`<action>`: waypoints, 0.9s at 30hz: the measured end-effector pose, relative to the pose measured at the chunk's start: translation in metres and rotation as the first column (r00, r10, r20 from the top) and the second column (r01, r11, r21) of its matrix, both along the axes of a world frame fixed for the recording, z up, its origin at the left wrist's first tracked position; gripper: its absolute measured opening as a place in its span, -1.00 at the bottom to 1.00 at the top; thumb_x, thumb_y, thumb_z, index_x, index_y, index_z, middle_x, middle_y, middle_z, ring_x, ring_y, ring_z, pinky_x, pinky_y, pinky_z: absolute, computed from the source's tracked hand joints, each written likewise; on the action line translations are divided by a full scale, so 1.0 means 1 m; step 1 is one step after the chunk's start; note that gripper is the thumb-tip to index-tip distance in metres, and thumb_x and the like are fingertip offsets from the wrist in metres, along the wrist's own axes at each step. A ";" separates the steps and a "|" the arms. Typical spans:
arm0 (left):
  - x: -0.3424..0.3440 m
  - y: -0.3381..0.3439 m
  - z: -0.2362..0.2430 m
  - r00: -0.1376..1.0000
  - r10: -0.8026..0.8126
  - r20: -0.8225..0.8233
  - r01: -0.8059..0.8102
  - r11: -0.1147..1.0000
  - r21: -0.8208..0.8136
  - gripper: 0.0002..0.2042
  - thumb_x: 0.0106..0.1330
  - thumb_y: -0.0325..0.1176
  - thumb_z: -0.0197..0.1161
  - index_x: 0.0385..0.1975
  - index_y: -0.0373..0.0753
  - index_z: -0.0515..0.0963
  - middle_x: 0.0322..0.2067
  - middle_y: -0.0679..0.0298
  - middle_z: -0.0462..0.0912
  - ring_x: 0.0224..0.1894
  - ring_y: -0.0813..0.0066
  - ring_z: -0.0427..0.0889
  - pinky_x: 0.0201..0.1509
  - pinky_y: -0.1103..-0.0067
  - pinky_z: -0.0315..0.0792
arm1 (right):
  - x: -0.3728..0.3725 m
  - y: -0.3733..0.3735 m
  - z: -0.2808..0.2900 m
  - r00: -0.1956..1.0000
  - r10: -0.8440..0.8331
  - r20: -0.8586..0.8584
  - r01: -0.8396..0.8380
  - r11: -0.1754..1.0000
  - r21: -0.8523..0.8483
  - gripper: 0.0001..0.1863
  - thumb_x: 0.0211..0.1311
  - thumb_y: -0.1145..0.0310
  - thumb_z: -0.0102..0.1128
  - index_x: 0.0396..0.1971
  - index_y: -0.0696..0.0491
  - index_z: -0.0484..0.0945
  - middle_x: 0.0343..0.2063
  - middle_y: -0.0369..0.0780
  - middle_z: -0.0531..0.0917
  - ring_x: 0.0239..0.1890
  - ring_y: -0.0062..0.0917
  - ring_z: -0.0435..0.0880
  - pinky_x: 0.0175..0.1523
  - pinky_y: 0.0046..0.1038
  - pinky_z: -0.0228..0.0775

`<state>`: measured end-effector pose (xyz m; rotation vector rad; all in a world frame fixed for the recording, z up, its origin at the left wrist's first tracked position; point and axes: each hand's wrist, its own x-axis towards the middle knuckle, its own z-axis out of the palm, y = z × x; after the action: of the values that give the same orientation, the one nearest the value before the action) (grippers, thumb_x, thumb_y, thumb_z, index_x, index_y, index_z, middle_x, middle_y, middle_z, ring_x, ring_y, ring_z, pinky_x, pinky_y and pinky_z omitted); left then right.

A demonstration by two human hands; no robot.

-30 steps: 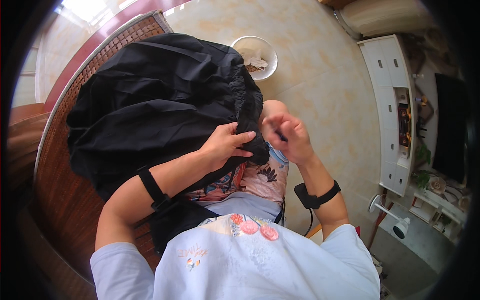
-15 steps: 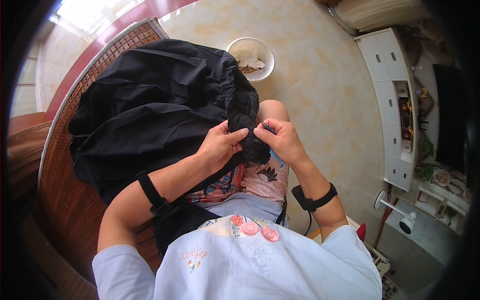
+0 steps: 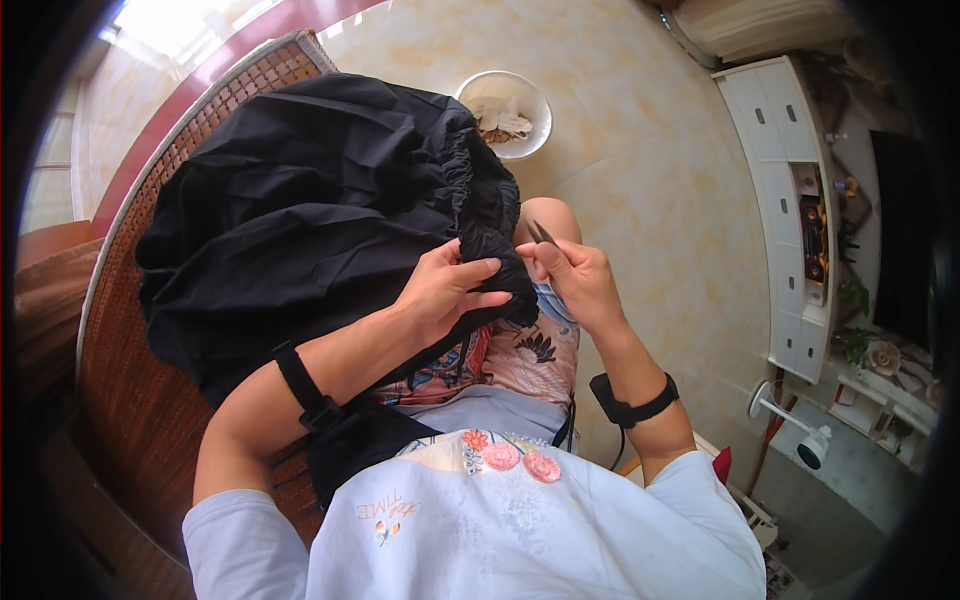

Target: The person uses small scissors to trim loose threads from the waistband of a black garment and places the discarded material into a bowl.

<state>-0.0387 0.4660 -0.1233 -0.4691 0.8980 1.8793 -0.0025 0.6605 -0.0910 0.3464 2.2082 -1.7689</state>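
Observation:
A large black cloth (image 3: 310,190) with a gathered, elastic-looking edge lies over my lap and the seat to my left. My left hand (image 3: 445,285) grips that ruffled edge between thumb and fingers, with some fingers partly hidden by the fabric. Just right of the edge, my right hand (image 3: 580,280) is closed around a pair of thread snips (image 3: 541,233). Their two dark pointed blades stick up past my fingers, slightly apart, and the grip is mostly hidden in my palm. The right fingertips are close to the cloth's edge; whether they touch it is hard to tell.
A woven brown mat (image 3: 130,370) covers the seat under the cloth. On the tiled floor ahead stands a white bin (image 3: 535,105) with pale scraps inside. To the right are a long white cabinet (image 3: 765,150) and a white lamp (image 3: 812,445).
My right hand has drawn slightly right, away from the gathered edge, and the snips' blades now point up and show clearly. The left hand keeps its hold, with its lower fingers spread more.

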 end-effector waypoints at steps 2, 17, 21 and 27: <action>0.002 0.005 0.002 0.991 0.134 0.025 -0.135 0.989 0.052 -0.84 0.29 -0.48 0.22 -0.18 -0.28 0.44 -0.25 0.28 0.60 -0.26 0.53 0.62 -0.11 0.51 0.60 | 0.003 0.001 0.011 0.993 0.020 -0.116 -0.005 0.991 0.132 -0.71 0.34 0.24 0.15 -0.40 0.19 0.56 -0.64 -0.37 0.54 -0.60 -0.72 0.48 -0.47 -0.60 0.30; -0.003 0.008 0.002 0.999 0.035 0.030 -0.033 0.996 -0.084 -0.86 0.33 -0.40 0.20 -0.23 -0.32 0.47 -0.28 0.25 0.58 -0.23 0.48 0.63 -0.15 0.55 0.62 | -0.002 0.007 0.038 0.660 0.678 -0.324 -0.022 0.448 0.894 -0.74 -0.06 0.46 0.29 -0.27 0.03 0.67 -0.49 -0.29 0.59 -0.40 -0.41 0.53 -0.32 -0.39 0.35; -0.003 0.008 0.000 1.000 0.026 0.017 -0.025 0.997 -0.070 -0.85 0.34 -0.40 0.19 -0.21 -0.33 0.47 -0.27 0.24 0.58 -0.23 0.48 0.63 -0.14 0.55 0.62 | -0.007 0.010 0.042 0.566 0.784 -0.254 -0.049 0.340 0.939 -0.71 -0.07 0.45 0.22 -0.25 0.06 0.67 -0.50 -0.32 0.56 -0.39 -0.46 0.49 -0.30 -0.43 0.31; -0.002 0.009 -0.002 1.000 0.020 -0.005 -0.021 0.997 -0.080 -0.83 0.34 -0.39 0.19 -0.20 -0.34 0.47 -0.27 0.24 0.58 -0.22 0.48 0.63 -0.14 0.55 0.63 | -0.010 0.011 0.045 0.536 0.825 -0.182 -0.067 0.256 0.964 -0.67 -0.11 0.45 0.25 -0.22 0.02 0.66 -0.44 -0.35 0.57 -0.41 -0.47 0.49 -0.29 -0.40 0.31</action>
<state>-0.0405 0.4749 -0.1258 -0.5254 0.9772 1.8686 -0.0128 0.6714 -0.0461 -0.9877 3.0743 -0.0999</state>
